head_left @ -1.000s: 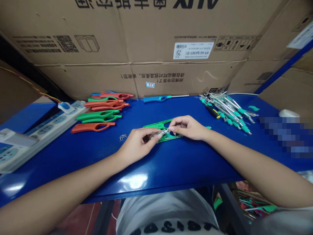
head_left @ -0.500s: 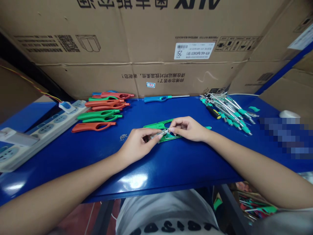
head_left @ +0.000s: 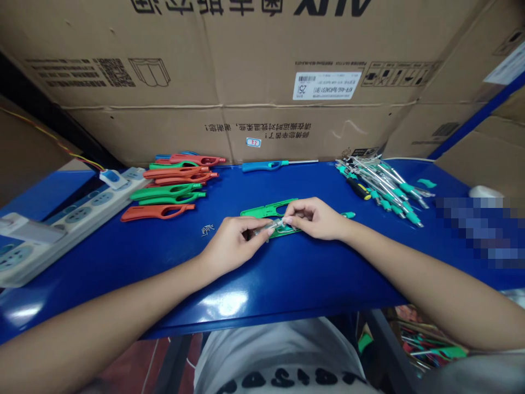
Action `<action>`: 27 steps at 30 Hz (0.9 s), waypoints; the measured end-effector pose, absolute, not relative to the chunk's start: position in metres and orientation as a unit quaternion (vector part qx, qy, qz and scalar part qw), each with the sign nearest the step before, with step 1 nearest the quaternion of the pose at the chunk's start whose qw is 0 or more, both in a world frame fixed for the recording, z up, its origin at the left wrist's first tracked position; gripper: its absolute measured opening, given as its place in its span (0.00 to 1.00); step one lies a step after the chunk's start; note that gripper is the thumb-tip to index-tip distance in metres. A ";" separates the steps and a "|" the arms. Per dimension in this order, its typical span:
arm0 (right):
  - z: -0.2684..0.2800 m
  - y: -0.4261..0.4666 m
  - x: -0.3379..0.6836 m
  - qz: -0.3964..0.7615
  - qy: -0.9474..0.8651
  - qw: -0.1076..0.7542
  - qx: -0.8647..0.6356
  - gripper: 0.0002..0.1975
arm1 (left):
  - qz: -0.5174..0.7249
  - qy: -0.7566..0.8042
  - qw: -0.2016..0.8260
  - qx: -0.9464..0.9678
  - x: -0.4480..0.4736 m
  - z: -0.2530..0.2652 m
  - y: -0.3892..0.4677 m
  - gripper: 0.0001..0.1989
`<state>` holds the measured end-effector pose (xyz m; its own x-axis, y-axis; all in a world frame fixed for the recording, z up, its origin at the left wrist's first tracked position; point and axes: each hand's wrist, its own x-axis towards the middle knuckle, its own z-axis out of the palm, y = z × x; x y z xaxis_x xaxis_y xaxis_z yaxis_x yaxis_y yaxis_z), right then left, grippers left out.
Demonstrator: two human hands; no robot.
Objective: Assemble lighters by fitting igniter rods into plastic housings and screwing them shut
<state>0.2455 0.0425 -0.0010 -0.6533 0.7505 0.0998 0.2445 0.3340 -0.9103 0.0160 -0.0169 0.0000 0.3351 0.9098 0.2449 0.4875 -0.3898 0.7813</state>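
Observation:
My left hand (head_left: 234, 239) is closed on a small clear cylinder (head_left: 274, 225), which looks like a lighter's gas tank. At the right end of that cylinder, the thumb and forefinger of my right hand (head_left: 314, 218) pinch a whitish tip or thin tube, too small to make out. Beneath both hands lie opened green lighter shell halves (head_left: 266, 210), partly covered by my fingers. A teal piece (head_left: 349, 215) pokes out to the right, beyond my right hand. Several small screws (head_left: 208, 230) lie on the table left of my left hand.
Red, orange and green lighter handles (head_left: 176, 175) are stacked at the left beside a white power strip (head_left: 77, 216). A blue lighter (head_left: 262, 166) lies at the back. Metal lighter rods (head_left: 394, 186) and a black-yellow screwdriver (head_left: 358, 188) lie at the right. A cardboard wall (head_left: 164, 126) stands behind the table.
Both hands stay over the green shell, with only slight finger movement at the clear cylinder's tip. The other things have not moved.

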 end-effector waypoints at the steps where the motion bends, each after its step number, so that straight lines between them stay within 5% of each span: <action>1: -0.001 0.042 0.245 0.480 -0.771 0.265 -0.325 0.15 | 0.343 0.462 0.307 0.758 0.016 0.000 -0.017 0.12; 16: 0.004 0.050 0.245 0.593 -0.673 0.281 -0.342 0.22 | 0.356 0.473 0.330 0.735 0.017 0.001 -0.016 0.14; 27: 0.002 0.045 0.242 0.552 -0.691 0.292 -0.366 0.23 | 0.355 0.475 0.361 0.720 0.019 0.001 -0.017 0.15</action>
